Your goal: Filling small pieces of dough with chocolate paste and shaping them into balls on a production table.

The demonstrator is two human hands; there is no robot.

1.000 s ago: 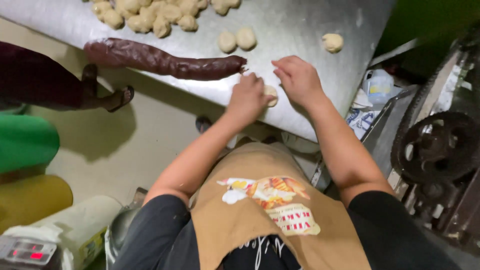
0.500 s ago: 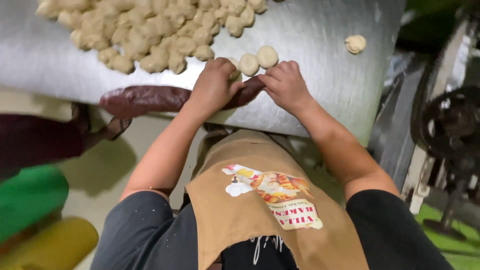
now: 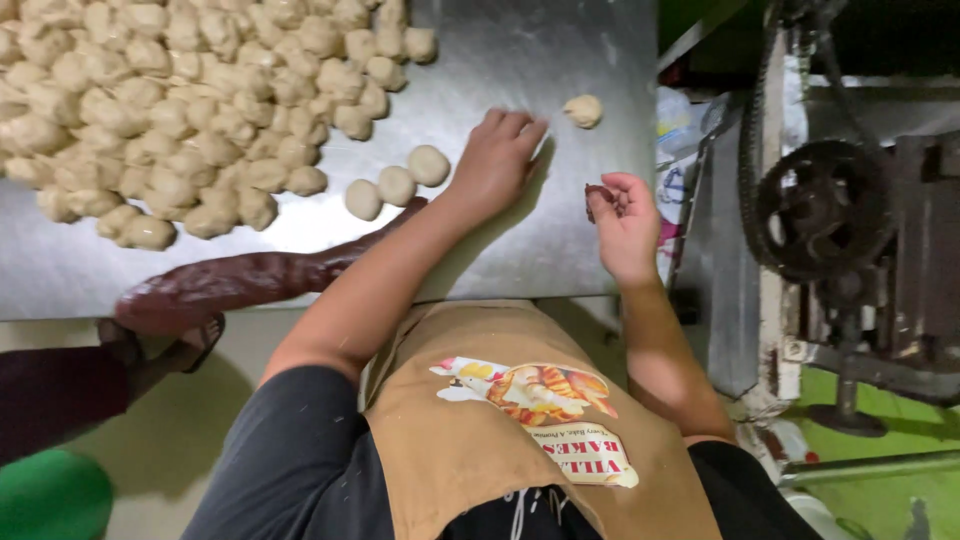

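While the left hand [image 3: 497, 160] presses flat, the right hand [image 3: 625, 215] seemingly pinches a dark filling bit [image 3: 597, 191].

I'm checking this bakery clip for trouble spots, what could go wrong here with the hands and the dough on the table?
The long dark red roll lies along the near edge of the steel table under the left forearm, so a nudge might tip it off. The right hand pinches a small dark piece at the table's corner; it could drop. The left hand presses flat near a lone dough ball and might knock it toward the edge.
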